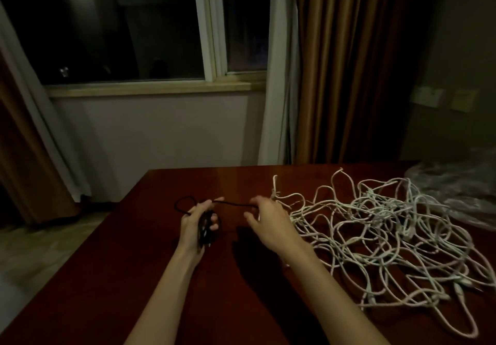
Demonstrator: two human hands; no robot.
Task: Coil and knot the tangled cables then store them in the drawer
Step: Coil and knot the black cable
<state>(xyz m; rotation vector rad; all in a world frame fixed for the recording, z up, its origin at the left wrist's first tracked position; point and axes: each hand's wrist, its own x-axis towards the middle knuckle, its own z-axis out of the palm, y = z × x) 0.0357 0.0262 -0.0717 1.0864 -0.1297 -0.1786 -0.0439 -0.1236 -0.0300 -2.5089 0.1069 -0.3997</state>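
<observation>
At about nine o'clock in the head view a brown curtain (16, 140) with a pale sheer edge is seen hanging beside a dark window (120, 25), under which a light stone sill (150, 89) runs.

Lower, at roughly seven o'clock, the left hand (197, 226) is held over the dark red table (150, 277). A bundle of black cable (204, 228) is gripped in it, the fingers being curled round the gathered loops. One loop of the same cable stands out toward ten o'clock of the hand, and a single strand is stretched from the hand's fingertips toward three o'clock.

That strand is met by the right hand (271, 224), just right of centre. Its fingers are bent over the strand's end, yet the hand is blurred, so it cannot be told whether the cable is pinched or merely touched.

Directly at three o'clock of the right hand, and touching its far side, the tangle of white cables (381, 234) is spread loosely over the table, reaching down to about five o'clock of the view.

At two o'clock a crumpled clear plastic bag (461, 189) is seen at the table's far right edge, just beside the white tangle. Behind it long brown drapes (349, 62) are hung.
</observation>
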